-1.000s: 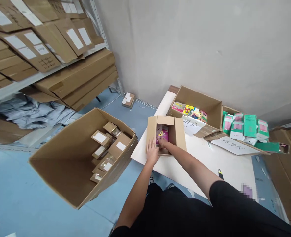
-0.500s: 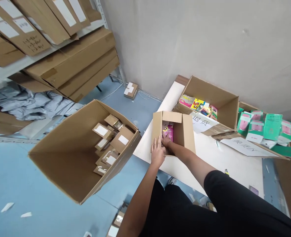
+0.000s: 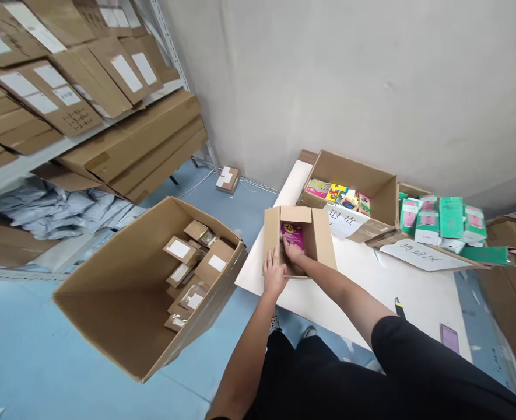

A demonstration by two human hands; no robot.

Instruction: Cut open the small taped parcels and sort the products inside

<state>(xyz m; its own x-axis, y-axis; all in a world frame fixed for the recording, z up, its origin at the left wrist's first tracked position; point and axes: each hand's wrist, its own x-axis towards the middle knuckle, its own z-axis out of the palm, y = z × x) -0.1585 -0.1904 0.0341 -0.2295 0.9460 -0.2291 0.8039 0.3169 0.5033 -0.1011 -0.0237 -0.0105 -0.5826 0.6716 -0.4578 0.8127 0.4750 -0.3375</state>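
A small open cardboard box (image 3: pixel 319 236) stands on the white table (image 3: pixel 371 286) near its left edge. Inside it lies a pink packet (image 3: pixel 291 233). My right hand (image 3: pixel 291 252) reaches into the box and grips the packet's near end. My left hand (image 3: pixel 274 273) rests flat against the box's near left wall, fingers stretched out.
A large open carton (image 3: pixel 122 303) with several labelled brown parcels sits tilted on the blue floor at left. Behind the small box stand a carton of colourful packets (image 3: pixel 349 186) and green boxes (image 3: pixel 441 219). Shelves with flat cardboard (image 3: pixel 109 116) fill the left. A phone (image 3: pixel 449 338) lies on the table.
The view has shifted slightly. My right hand has moved a little deeper into the small box on the pink packet; my left hand stays on the box wall.
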